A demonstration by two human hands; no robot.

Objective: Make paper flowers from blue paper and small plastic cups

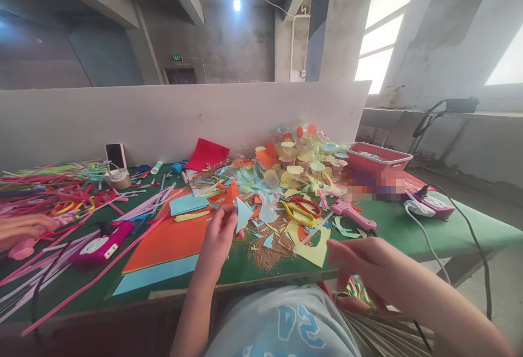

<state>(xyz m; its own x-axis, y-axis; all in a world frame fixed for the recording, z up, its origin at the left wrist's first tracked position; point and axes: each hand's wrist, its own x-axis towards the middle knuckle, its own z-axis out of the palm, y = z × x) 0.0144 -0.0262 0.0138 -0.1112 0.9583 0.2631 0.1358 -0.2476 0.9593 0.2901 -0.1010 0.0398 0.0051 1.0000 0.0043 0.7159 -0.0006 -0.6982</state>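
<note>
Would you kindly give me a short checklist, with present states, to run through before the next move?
1. Light blue paper piece gripped: ok, pinched in the left hand's fingers.
2. Right hand free: cannot tell, it is blurred.
3. Pink glue gun set down: ok, lying on the green tabletop.
4. Glue gun hot: cannot tell by sight.
5. Scissors laid aside: ok, resting among the paper scraps.
6. Surface between the hands clear: not ok, paper scraps and brown shavings cover it.
</note>
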